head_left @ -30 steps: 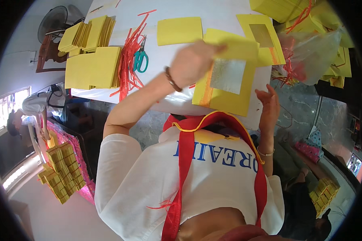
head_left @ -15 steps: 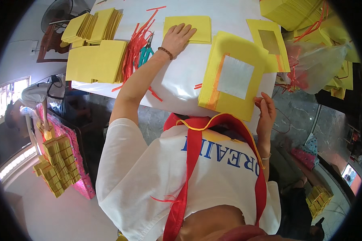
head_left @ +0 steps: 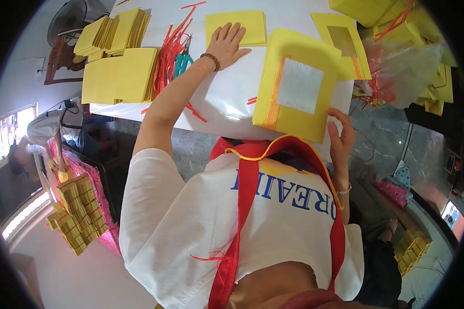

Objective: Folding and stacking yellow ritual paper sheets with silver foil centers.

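My left hand (head_left: 226, 45) lies flat with fingers spread, on the lower left of a small stack of yellow paper sheets (head_left: 250, 26). My right hand (head_left: 341, 135) is beside the right edge of a larger yellow paper stack (head_left: 270, 62). Its fingers are loosely bent and apart, with the fingertips close to that edge; whether they touch it I cannot tell. On top of this stack is a silver square (head_left: 300, 86) with an orange strip (head_left: 278, 95) along its left side. Green-handled scissors (head_left: 183, 63) lie left of my left wrist.
Red ties (head_left: 166, 64) lie in a heap by the scissors. Yellow paper stacks (head_left: 119, 74) fill the table's left end. At right are another yellow sheet (head_left: 343, 41) and a clear plastic bag (head_left: 407, 67). A person (head_left: 49, 126) handles yellow bundles (head_left: 80, 206) at far left.
My left hand's fingers have spread wider on the small stack. My right hand's fingertips have come nearer the large stack's edge. The view has shifted slightly.
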A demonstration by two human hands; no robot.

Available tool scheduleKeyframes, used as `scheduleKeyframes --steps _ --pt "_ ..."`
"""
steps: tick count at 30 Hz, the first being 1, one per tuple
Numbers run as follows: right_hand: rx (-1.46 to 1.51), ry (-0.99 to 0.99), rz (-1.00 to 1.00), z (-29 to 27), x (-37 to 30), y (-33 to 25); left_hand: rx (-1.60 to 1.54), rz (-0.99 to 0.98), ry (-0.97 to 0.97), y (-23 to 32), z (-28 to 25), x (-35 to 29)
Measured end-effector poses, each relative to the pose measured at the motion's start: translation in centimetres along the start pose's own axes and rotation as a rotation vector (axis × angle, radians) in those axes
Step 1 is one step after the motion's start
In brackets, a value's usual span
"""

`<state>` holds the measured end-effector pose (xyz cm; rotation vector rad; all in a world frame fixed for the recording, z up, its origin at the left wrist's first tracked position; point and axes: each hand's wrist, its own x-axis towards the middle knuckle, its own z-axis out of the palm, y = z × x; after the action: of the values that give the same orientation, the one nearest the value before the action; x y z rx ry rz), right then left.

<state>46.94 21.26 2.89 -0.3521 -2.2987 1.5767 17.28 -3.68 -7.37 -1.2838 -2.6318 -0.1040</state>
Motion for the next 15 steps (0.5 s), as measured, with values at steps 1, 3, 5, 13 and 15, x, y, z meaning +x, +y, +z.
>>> scheduleKeyframes --steps 1,3,5,13,15 --pt "-0.203 -0.072 -0.155 0.0 0.1 -0.4 -0.017 -0.001 0.006 -0.1 0.1 0.0" --pt "-0.308 -0.159 -0.244 0.4 0.7 -0.9 -0.081 -0.012 0.004 -0.4 0.0 0.4" --pt "-0.412 -0.25 -0.321 1.0 0.6 -0.6 0.075 -0.005 0.085 -0.5 -1.3 0.8" --pt "-0.204 -0.207 -0.191 1.4 0.3 0.5 -0.709 0.527 -0.037 8.7 -14.4 -1.7" --pt "-0.186 -0.208 -0.179 1.5 0.1 0.5 -0.626 0.563 -0.095 11.0 -15.9 -3.9"
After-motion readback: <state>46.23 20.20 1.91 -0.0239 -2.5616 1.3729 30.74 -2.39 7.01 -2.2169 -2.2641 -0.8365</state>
